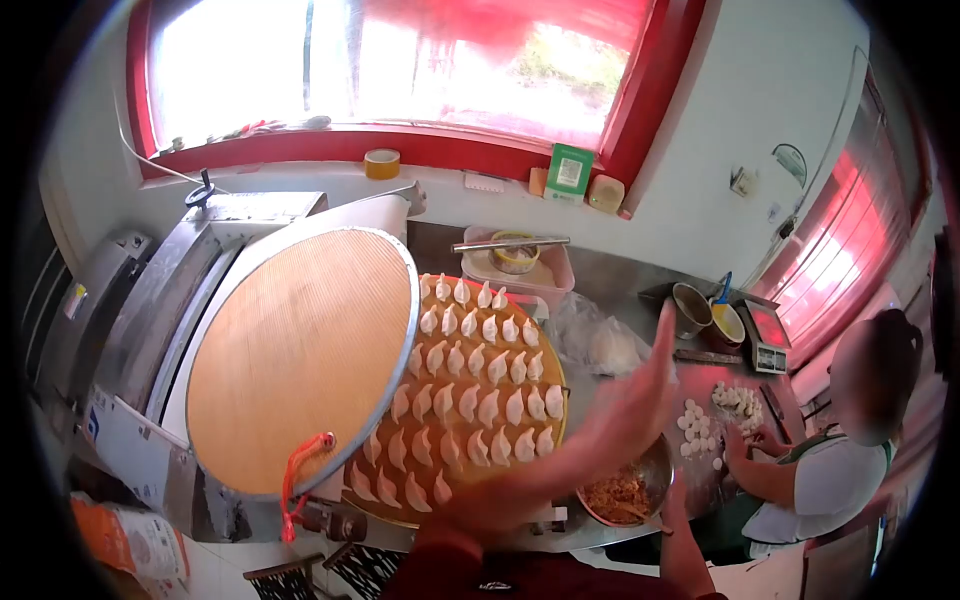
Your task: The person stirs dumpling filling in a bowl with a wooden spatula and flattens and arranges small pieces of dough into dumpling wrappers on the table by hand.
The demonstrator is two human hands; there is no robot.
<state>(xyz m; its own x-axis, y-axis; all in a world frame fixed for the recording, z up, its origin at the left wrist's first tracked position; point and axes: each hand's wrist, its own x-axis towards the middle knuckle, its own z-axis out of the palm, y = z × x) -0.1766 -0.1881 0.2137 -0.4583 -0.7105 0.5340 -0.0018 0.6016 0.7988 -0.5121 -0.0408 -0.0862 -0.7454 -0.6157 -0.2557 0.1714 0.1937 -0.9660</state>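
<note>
My left hand point(650, 375), blurred by motion, stretches across to the far right with its fingers extended and nothing visible in it. Its forearm passes over a round tray point(556, 400) of dumplings point(468, 403) set out in rows. My right hand point(676, 497) is low beside a metal bowl point(660, 458) of orange-brown filling point(618, 497). How its fingers are bent is not clear. A second round board point(300, 350) with a ribbed surface and a red cord point(292, 490) leans over the machine at left.
A co-worker point(830, 470) at right handles small dough pieces point(738, 403) on the metal counter. Flattened dough rounds point(695, 428) lie nearby. At the back are a plastic tub point(555, 272) with a rolling pin point(510, 244) across it, a plastic bag point(610, 345), a pot point(690, 310) and a scale point(768, 355).
</note>
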